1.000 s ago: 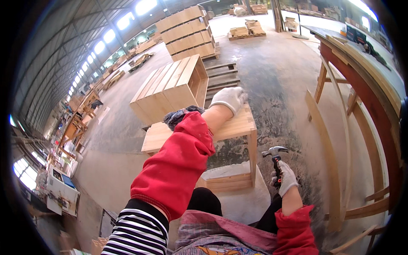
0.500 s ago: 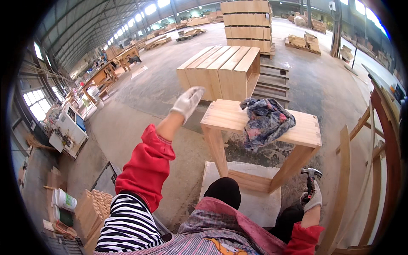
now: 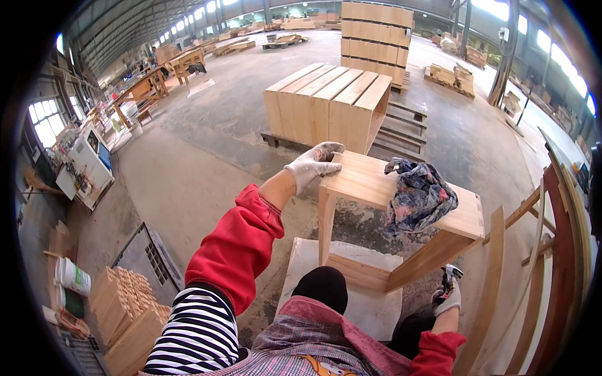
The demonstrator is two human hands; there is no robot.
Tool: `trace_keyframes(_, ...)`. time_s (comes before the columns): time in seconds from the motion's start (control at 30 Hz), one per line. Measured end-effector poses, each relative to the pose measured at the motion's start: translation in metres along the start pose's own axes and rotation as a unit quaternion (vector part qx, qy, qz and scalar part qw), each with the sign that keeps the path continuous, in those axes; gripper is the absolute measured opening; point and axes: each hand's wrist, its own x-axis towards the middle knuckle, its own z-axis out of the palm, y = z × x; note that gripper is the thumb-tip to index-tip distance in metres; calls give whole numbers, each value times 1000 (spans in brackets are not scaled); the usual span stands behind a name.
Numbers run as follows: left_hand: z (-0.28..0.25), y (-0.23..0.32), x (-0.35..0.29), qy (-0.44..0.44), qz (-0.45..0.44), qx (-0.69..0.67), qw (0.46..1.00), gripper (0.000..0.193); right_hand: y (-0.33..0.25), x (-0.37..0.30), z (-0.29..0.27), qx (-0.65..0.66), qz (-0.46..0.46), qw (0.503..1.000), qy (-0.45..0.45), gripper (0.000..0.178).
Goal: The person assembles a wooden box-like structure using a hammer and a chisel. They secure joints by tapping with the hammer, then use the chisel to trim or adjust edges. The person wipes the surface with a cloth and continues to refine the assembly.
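An open rectangular wooden frame of pale boards stands upright before me, with finger-jointed corners. My left hand, in a whitish glove, grips the far left corner of its top board, thumb and fingers around the end. A crumpled dark patterned rag lies over the middle of that board and hangs down its near side. Low at my right side, my gloved right hand is closed around the dark handle of a claw hammer, its metal head up, beside the frame's right leg.
The frame stands on a pale sheet on the floor. Beyond it, joined wooden boxes sit on a pallet, with a taller stack behind. Wooden blocks and buckets are at left; a wooden rack borders the right.
My left hand has come across to the right and taken hold of the frame's left corner. The hammer in my right hand has dropped slightly. The view has shifted a little.
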Motion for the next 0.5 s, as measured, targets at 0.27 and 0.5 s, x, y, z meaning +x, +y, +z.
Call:
trace_keyframes(0.27, 14, -7, 29, 167, 2, 10, 986, 19, -3, -4, -2, -9, -44, 998, 32, 21)
trace_keyframes(0.5, 15, -12, 31, 178, -3, 10, 984, 22, -17, -68, 19, -61, -328, 942, 32, 15)
